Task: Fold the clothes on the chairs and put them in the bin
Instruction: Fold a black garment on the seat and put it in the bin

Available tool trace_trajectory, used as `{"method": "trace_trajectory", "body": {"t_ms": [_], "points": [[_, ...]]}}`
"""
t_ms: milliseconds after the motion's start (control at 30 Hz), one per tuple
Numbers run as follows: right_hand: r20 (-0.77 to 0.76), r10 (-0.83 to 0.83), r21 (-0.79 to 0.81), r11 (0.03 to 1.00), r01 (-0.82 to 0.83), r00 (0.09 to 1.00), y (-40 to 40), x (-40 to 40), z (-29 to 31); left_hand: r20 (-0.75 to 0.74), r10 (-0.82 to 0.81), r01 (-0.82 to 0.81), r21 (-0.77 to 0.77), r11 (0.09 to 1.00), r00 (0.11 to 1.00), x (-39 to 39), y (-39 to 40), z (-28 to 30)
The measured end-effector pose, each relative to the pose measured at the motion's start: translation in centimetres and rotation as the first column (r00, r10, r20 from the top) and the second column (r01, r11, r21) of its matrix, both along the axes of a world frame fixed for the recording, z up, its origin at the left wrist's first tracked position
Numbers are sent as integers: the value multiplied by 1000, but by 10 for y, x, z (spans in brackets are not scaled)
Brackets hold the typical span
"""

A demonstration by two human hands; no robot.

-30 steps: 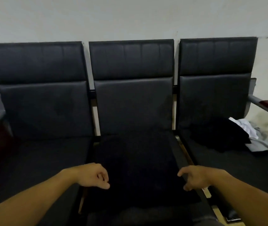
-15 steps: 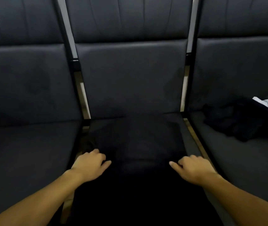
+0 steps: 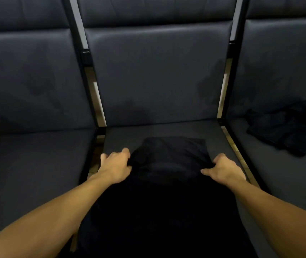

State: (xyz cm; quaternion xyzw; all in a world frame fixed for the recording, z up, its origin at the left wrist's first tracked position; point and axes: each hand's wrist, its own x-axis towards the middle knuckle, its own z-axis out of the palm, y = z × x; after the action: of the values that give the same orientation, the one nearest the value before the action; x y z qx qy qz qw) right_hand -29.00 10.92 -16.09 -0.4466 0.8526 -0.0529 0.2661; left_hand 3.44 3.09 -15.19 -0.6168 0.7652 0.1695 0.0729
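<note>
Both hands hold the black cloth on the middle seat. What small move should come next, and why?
Probably press the fold flat. The left hand and right hand grip the sides of the black cloth, whose far end looks doubled over and puffy on the middle seat.

Exposure: dim overall; dark upholstery and dark cloth take up most of the head view.
Contrast: the black garment (image 3: pixel 169 161) on the middle chair seat (image 3: pixel 122 135) loses its folds into near-solid black toward the bottom edge.
Brightest areas: both forearms and the left hand (image 3: pixel 116 165) and right hand (image 3: pixel 224 169), evenly lit, without hard shadows.
Sheen: soft, faint highlights on the chair backs (image 3: pixel 157 75); thin bright strips on the frame rails (image 3: pixel 97 95).
Focus: slightly soft throughout, with smeared compression texture.
Distortion: wide-angle; frame rails splay outward.
</note>
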Motion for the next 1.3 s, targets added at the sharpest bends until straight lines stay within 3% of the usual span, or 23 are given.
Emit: {"method": "trace_trajectory", "body": {"t_ms": [67, 133, 167, 267, 367, 500, 600, 733, 833, 933, 1033, 1133, 1300], "points": [[-113, 102, -2, 995, -103, 988, 0, 1, 7, -166, 42, -21, 123, 992, 985, -2, -9, 8], [-167, 174, 3, 984, -176, 970, -2, 2, 13, -423, 125, 0, 282, 959, 897, -5, -18, 19], [-107, 171, -27, 984, -175, 979, -5, 1, 19, -513, 167, 23, 344, 939, 842, -8, -21, 26], [285, 60, -253, 967, 14, 957, -15, 0, 35, -596, 242, 21, 400, 916, 766, -15, -29, 53], [401, 131, -491, 866, 92, 907, -27, -4, 77, -715, 274, -71, 301, 951, 643, -20, -37, 97], [236, 205, -726, 687, 32, 950, -43, -19, 160, -840, 147, -162, 71, 984, 522, -12, -46, 180], [96, 208, -844, 536, -31, 973, -36, -28, 225, -831, -19, -167, -134, 977, 556, 5, -42, 242], [73, 216, -884, 467, -37, 974, 0, -35, 268, -694, -159, -119, -334, 935, 702, 31, -16, 290], [-11, 193, -856, 505, -109, 981, 45, -31, 250, -468, -220, 10, -411, 912, 856, 51, 19, 282], [-152, 234, -767, 585, -264, 960, 85, -30, 197, -258, -209, 100, -379, 920, 943, 65, 50, 235], [-230, 421, -414, 774, -480, 877, 127, -30, 141, -13, -226, 219, -195, 956, 974, 67, 94, 163], [-139, 595, 60, 803, -593, 792, 152, -30, 86, 14, -217, 216, 57, 975, 976, 68, 131, 89], [-87, 573, -24, 816, -577, 815, 141, -4, 49, -105, 1, 5, 53, 999, 994, 64, 144, 21]]}}
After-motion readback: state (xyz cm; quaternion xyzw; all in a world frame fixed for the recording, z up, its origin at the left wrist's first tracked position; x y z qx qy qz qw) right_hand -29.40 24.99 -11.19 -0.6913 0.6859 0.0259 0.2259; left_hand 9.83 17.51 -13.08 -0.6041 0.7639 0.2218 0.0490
